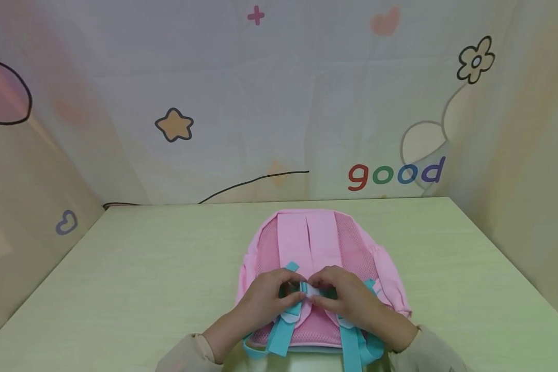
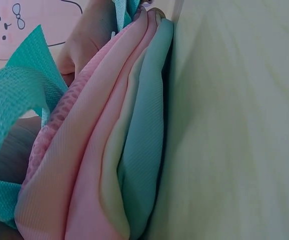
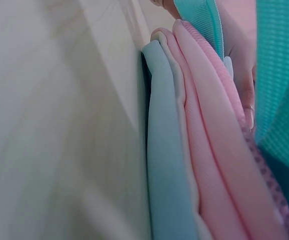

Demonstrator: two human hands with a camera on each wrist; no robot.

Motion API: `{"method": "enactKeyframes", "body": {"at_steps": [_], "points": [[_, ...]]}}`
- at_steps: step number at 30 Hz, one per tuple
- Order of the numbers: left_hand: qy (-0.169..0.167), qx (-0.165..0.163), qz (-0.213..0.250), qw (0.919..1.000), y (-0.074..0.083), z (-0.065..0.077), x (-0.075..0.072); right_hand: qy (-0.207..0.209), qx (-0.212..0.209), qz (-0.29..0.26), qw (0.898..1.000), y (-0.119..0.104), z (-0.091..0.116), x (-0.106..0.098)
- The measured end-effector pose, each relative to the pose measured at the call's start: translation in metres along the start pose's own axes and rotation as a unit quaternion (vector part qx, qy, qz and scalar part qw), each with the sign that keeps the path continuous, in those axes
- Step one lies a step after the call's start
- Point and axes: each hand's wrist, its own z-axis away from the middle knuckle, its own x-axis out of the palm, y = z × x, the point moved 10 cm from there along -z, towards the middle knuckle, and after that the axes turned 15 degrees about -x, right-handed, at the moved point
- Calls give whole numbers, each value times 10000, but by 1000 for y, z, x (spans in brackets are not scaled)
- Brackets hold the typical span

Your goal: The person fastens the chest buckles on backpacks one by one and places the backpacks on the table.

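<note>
A pink backpack lies flat on the table with its shoulder straps facing up. Over the middle of those straps, both hands meet at a white buckle on a teal strap. My left hand pinches the buckle's left end and the teal webbing between thumb and fingers. From the other side my right hand grips the right end, fingers above and thumb below. Much of the buckle is hidden behind the fingertips. In the left wrist view, loops of teal webbing rise beside the bag's mesh back.
The pale table extends to both sides of the bag. Printed cloth walls stand behind and at the sides. Loose teal strap ends hang toward the near edge. The bag's light blue front rests against the tabletop.
</note>
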Motion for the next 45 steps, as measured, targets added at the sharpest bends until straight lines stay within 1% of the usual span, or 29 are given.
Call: {"method": "enactKeyframes", "body": {"at_steps": [4, 9, 13, 16, 17, 19, 21, 23, 24, 26, 28, 29, 33, 35, 37, 39, 42, 45], "points": [[15, 18, 16, 10000, 2, 0, -2, -70, -25, 21, 10000, 0, 0, -2], [163, -29, -164, 9997, 5, 3, -9, -204, 69, 23, 9998, 0, -1, -6], [459, 29, -456, 9979, 11, 7, -19, -226, 153, 54, 9996, 1, -1, -13], [821, 257, -796, 9931, 19, 9, -29, -229, 273, 169, 9992, 1, -2, -20], [951, 359, -925, 9905, 23, 10, -32, -235, 309, 242, 9990, 1, -2, -23], [1267, 628, -1212, 9825, 30, 12, -40, -214, 415, 376, 9982, 1, -2, -28], [1634, 896, -1471, 9714, 36, 15, -49, -177, 510, 549, 9970, 1, -3, -33], [1987, 1104, -1670, 9594, 40, 18, -58, -79, 476, 731, 9962, -1, -4, -40], [2164, 1171, -1762, 9531, 41, 20, -63, -17, 449, 798, 9958, -1, -5, -43], [2440, 1229, -1869, 9436, 40, 22, -74, 87, 413, 939, 9947, -1, -6, -50], [2650, 1242, -1974, 9356, 38, 23, -83, 173, 367, 1049, 9937, -1, -7, -57], [2715, 1225, -2019, 9330, 37, 23, -87, 206, 378, 1085, 9932, 0, -7, -60], [2825, 1205, -2151, 9270, 31, 21, -98, 209, 535, 1276, 9902, 9, -5, -72], [2817, 1173, -2255, 9252, 27, 18, -101, 167, 640, 1390, 9881, 14, -3, -77], [2762, 1063, -2466, 9228, 20, 14, -102, 101, 782, 1558, 9846, 22, 1, -81], [2643, 843, -2713, 9217, 13, 10, -102, 38, 882, 1767, 9803, 30, 5, -85], [2332, 392, -3055, 9223, -4, 4, -101, -94, 1085, 1998, 9738, 44, 14, -90], [2000, -49, -3204, 9259, -24, 0, -100, -252, 1275, 2026, 9706, 57, 25, -92]]}}
